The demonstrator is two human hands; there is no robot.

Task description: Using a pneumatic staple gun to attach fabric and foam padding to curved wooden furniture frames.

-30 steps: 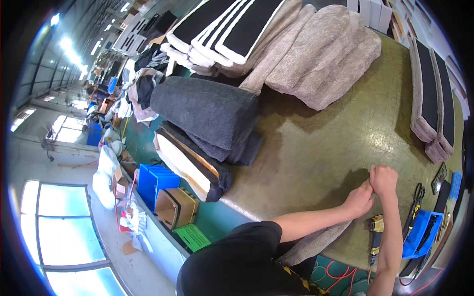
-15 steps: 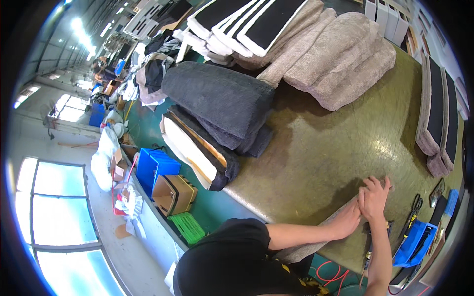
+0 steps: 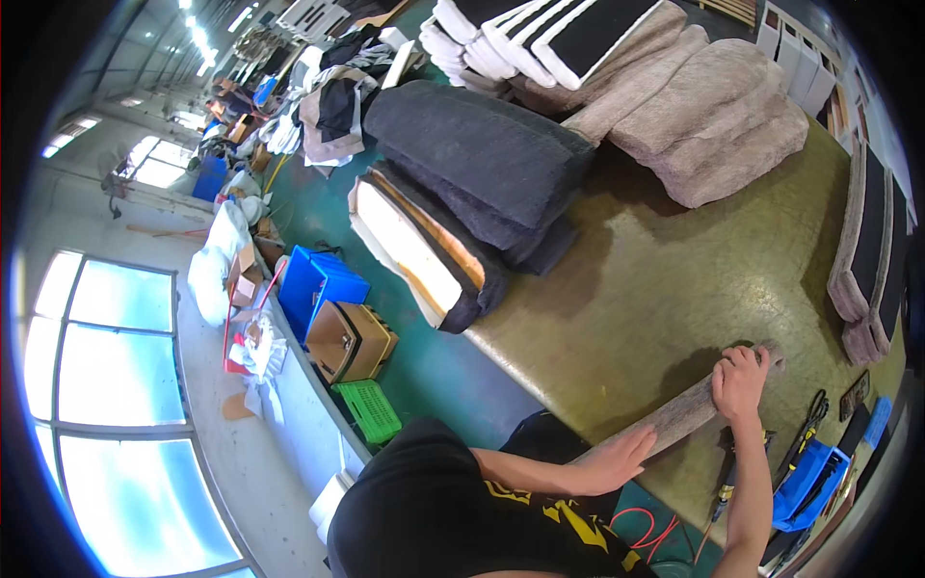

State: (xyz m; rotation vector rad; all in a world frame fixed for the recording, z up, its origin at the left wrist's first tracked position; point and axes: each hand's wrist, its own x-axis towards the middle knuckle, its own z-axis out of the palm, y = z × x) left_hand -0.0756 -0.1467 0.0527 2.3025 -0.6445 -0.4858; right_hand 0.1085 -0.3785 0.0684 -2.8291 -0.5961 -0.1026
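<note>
- One long, narrow grey fabric-covered strip [image 3: 679, 414] lies slantwise on the near edge of the olive-green worktable [image 3: 674, 279], running from near left up toward far right.
- Two hands are on it. The left hand [image 3: 617, 460] lies flat and open, fingers spread, palm pressing down on the strip's near left end — the forearm comes in from the left across the person's black shirt.
- The right hand [image 3: 740, 380] is closed over the strip's far right end, fingers curled around its edge, gripping it; that forearm rises straight from the lower edge.
- Three dark grey cushions [image 3: 482, 154] are stacked at the table's far left corner, and one cushion with a pale foam face [image 3: 414, 252] leans against them at the table's left edge.
- A heap of beige cushions [image 3: 713, 125] sits at the far side; how many, I cannot tell.
- Two flat pads [image 3: 867, 241] stand stacked along the right edge.
- One pair of scissors [image 3: 807, 424] lies near the right hand, just beside one blue tray [image 3: 805, 482].
- On the floor to the left: one blue crate [image 3: 318, 284], one cardboard box [image 3: 352, 339], one green crate [image 3: 368, 411] — set in a row.
</note>
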